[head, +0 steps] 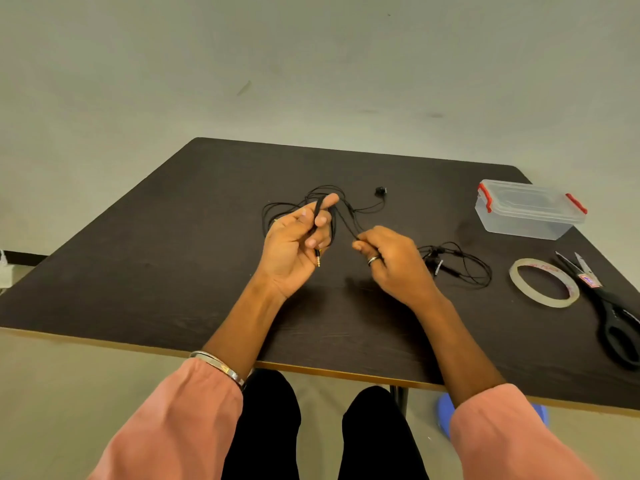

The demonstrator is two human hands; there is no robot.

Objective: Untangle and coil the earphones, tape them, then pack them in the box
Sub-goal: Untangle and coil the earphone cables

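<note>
Untangling was underway: left hand (294, 244) fingers curled round the thin black earphone cable (341, 216), right hand (391, 261) fingers pinching a strand. Coiling, taping and boxing remained; right of the right fingers lay the beige tape roll (543, 282) and closed clear plastic box (530, 209).

So the earphones (349, 206) are sitting mid-surface (173, 271), loops trailing off behind the left hand (298, 240), with the right hand (391, 261) just beside it to the right. A second cable bundle (457, 265) is lying right of that hand. Further right, the tape (543, 284) is resting flat, scissors (609, 306) lying just beside it at the edge. The box (526, 209) is sitting behind both, lid on.
</note>
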